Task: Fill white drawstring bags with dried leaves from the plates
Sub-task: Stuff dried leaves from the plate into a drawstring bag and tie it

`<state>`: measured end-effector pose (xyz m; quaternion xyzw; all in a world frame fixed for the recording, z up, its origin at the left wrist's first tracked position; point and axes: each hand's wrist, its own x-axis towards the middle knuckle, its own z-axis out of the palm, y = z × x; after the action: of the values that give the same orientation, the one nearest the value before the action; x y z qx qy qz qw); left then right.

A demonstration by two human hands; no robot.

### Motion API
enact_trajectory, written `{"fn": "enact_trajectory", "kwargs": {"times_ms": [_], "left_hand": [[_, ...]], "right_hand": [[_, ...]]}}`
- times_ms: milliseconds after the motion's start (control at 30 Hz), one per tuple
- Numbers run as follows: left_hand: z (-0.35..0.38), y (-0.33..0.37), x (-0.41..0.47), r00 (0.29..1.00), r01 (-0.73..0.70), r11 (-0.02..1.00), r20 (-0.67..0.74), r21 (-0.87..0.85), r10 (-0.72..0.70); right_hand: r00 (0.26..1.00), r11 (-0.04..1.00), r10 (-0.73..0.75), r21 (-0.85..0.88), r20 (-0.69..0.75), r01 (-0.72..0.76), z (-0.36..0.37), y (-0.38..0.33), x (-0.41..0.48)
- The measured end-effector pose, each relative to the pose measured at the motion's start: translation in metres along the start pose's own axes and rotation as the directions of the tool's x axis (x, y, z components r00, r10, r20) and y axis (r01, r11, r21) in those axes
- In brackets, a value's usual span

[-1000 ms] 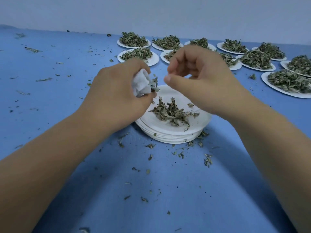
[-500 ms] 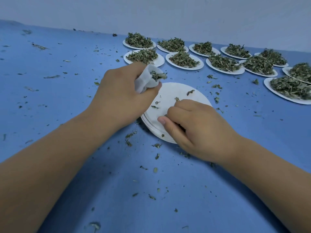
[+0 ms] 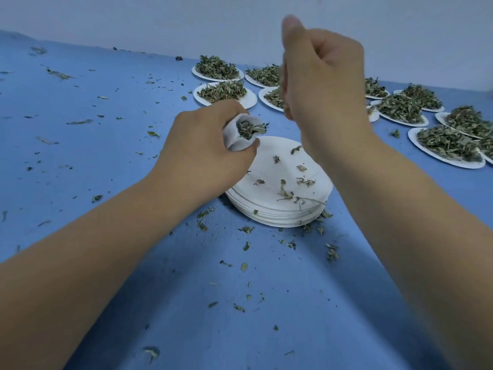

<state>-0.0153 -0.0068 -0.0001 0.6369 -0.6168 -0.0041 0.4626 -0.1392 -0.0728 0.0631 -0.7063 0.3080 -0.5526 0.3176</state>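
Observation:
My left hand (image 3: 202, 153) grips a small white drawstring bag (image 3: 234, 138) just over the left rim of a stack of white paper plates (image 3: 269, 212). Dried leaves (image 3: 249, 129) poke out of the bag's open mouth, which faces right. The top plate holds only a few scattered leaf bits (image 3: 285, 192). My right hand (image 3: 322, 76) is raised above and to the right of the bag, blurred and closed into a fist. The pile it pinched from the plate is hidden inside it.
Several white plates heaped with dried leaves line the back (image 3: 221, 92) and the right side (image 3: 448, 145) of the blue table (image 3: 106, 156). Leaf crumbs (image 3: 246, 229) lie scattered around the stack and across the table. A pale wall rises behind.
My right hand dropped onto the top plate, closed on the leaf pile, then lifted high above the bag. The plate now holds only scraps. My left hand kept the bag in place.

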Motion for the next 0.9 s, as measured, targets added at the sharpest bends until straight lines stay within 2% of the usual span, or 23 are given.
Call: {"fn": "enact_trajectory", "kwargs": {"times_ms": [100, 200, 400, 533, 633, 800, 900], "left_hand": [[-0.001, 0.004, 0.0, 0.999, 0.02, 1.0, -0.03, -0.013, -0.02], [-0.003, 0.009, 0.002, 0.995, 0.073, 0.996, -0.063, -0.053, -0.076], [-0.006, 0.008, 0.006, 0.991, 0.13, 0.991, -0.02, -0.013, -0.13], [-0.012, 0.012, 0.004, 0.984, 0.175, 0.962, 0.023, -0.211, -0.174], [-0.012, 0.012, 0.004, 0.985, 0.168, 0.946, 0.022, -0.276, -0.169], [-0.014, 0.013, 0.004, 0.982, 0.179, 0.92, 0.008, -0.348, -0.188], [-0.013, 0.009, 0.004, 0.979, 0.196, 0.917, 0.016, -0.346, -0.204]], "right_hand": [[1.0, 1.0, -0.023, -0.008, -0.012, 0.022, 0.025, -0.008, 0.001], [0.997, 0.998, -0.035, -0.05, 0.066, 0.039, 0.042, -0.006, -0.008], [0.989, 0.996, 0.011, 0.083, 0.145, -0.023, 0.05, -0.006, -0.018], [0.986, 0.997, -0.037, 0.076, 0.162, 0.025, 0.048, -0.003, -0.022], [0.987, 0.996, -0.056, 0.071, 0.151, 0.046, 0.045, 0.001, -0.023], [0.99, 0.993, -0.071, -0.089, 0.123, 0.082, 0.037, 0.008, -0.023], [0.975, 0.977, -0.121, -0.151, 0.184, 0.15, 0.028, 0.009, -0.021]]}}
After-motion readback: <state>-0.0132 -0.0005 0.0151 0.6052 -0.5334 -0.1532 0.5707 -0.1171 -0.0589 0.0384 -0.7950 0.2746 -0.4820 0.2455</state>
